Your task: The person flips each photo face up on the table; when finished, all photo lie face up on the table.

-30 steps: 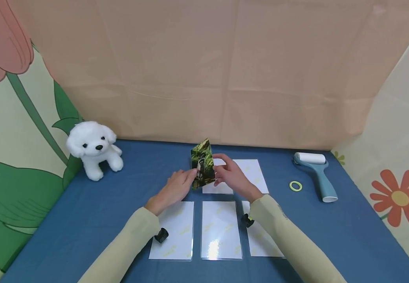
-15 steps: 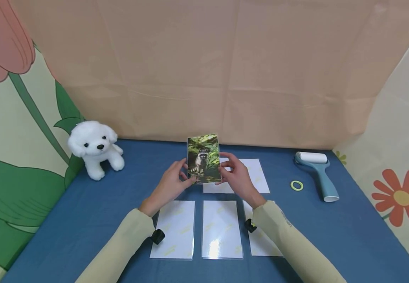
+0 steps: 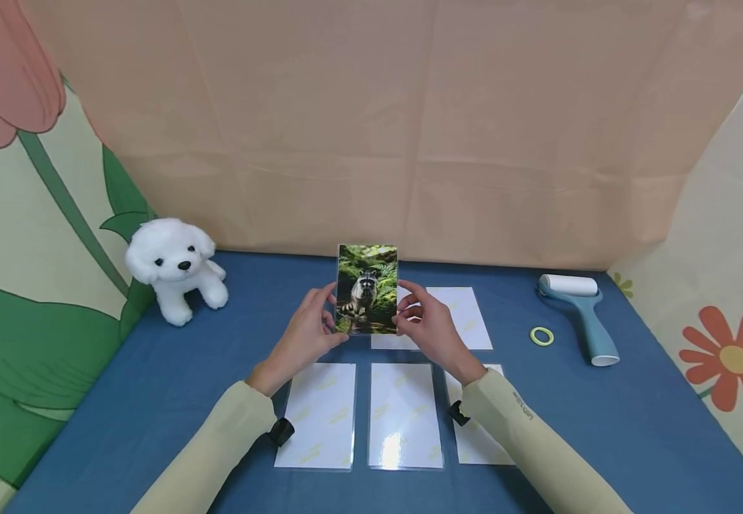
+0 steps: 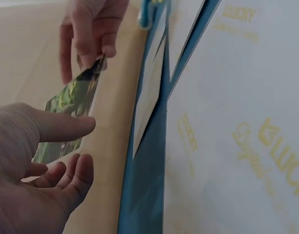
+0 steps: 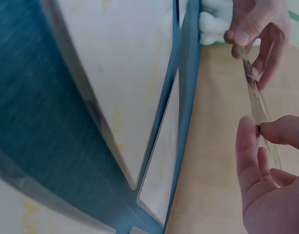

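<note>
A glossy photo of a raccoon among green plants (image 3: 366,289) is held upright above the back of the table, picture side toward me. My left hand (image 3: 300,332) grips its lower left edge, thumb in front at the corner. At the opposite edge my right hand (image 3: 432,323) pinches the lower right side. The left wrist view has the left thumb (image 4: 66,126) across the photo's face, its other fingers curled beneath. Seen nearly edge-on in the right wrist view, the photo (image 5: 259,105) runs between both hands, with the right thumb and fingertips on it.
Several white sheets with yellow print lie face down on the blue table, including a front middle one (image 3: 403,417) and a back one (image 3: 464,318). A white plush dog (image 3: 175,268) sits at left. At right lie a yellow-green ring (image 3: 541,336) and a blue-handled lint roller (image 3: 582,314).
The photo has turned from a slanted angle to face me squarely. My left hand has shifted from pressing at its face to gripping its left edge; the right hand stays at the right edge.
</note>
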Motion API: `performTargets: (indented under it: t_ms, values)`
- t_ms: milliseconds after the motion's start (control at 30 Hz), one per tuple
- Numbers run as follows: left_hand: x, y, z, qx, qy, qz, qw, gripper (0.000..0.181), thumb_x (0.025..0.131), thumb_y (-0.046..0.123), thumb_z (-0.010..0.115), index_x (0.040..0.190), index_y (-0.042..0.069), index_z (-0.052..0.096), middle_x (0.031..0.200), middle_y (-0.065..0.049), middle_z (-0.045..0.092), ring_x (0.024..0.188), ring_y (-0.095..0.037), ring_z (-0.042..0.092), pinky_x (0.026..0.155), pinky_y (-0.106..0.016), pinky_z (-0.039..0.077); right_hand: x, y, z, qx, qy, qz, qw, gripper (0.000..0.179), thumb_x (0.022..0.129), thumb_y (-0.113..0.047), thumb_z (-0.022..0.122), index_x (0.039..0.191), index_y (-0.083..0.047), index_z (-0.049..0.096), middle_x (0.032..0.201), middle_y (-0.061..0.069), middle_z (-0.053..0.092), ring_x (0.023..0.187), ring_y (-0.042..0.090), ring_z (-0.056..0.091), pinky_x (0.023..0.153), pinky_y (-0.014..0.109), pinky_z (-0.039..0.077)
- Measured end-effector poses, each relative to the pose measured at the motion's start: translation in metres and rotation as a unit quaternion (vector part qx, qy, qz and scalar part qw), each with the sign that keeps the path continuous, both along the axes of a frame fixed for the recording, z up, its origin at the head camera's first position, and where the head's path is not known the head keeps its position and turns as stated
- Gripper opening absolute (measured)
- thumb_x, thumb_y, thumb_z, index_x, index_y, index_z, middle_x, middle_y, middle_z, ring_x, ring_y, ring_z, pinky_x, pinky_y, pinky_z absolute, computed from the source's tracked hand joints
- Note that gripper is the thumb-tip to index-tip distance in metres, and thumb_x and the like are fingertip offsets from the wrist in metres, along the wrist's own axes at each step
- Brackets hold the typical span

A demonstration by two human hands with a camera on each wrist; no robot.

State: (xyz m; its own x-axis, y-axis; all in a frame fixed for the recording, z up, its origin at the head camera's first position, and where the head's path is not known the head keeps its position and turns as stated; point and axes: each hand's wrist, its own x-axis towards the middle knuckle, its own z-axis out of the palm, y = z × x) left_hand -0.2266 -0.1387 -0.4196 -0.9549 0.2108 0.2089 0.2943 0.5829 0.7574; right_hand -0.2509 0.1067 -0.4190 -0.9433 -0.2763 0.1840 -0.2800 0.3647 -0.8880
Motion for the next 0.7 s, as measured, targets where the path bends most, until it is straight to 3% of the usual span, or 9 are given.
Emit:
performTargets:
  t_ms: [167, 433, 700]
  values:
    - [0.0012, -0.0010, 0.0008, -0.008, 0.015, 0.005, 0.9998, 0.093, 0.082, -0.002, 0.082, 0.157, 0.003, 0.029, 0.124, -0.010, 0.047, 0.080, -0.023, 0.055, 0.069, -0.032, 0.050, 0.0017, 0.0000, 0.0002, 0.026, 0.014, 0.012, 0.9995, 0.071, 0.090, 0.004, 0.070, 0.153, -0.011, 0.041, 0.107, 0.010, 0.058, 0.093, 0.018, 0.066, 0.074, 0.031, 0.056]
    - [0.0075, -0.0004, -0.0002, -0.019, 0.027, 0.013, 0.9994, 0.092, 0.082, -0.002, 0.082, 0.157, 0.001, 0.029, 0.121, -0.008, 0.046, 0.077, -0.016, 0.051, 0.069, -0.031, 0.050, 0.0047, -0.0024, -0.0002, 0.071, 0.054, 0.034, 0.9955, 0.086, 0.083, 0.007, 0.076, 0.156, -0.003, 0.033, 0.109, 0.013, 0.054, 0.087, 0.018, 0.062, 0.073, 0.028, 0.055]
    - [0.0092, 0.0007, -0.0016, -0.027, 0.037, 0.016, 0.9988, 0.092, 0.080, -0.002, 0.083, 0.156, -0.001, 0.030, 0.118, -0.008, 0.047, 0.075, -0.015, 0.052, 0.068, -0.030, 0.050, 0.0057, -0.0061, -0.0021, 0.168, 0.107, 0.034, 0.9794, 0.098, 0.078, -0.004, 0.086, 0.156, 0.005, 0.027, 0.115, 0.016, 0.051, 0.095, 0.024, 0.051, 0.077, 0.036, 0.048]
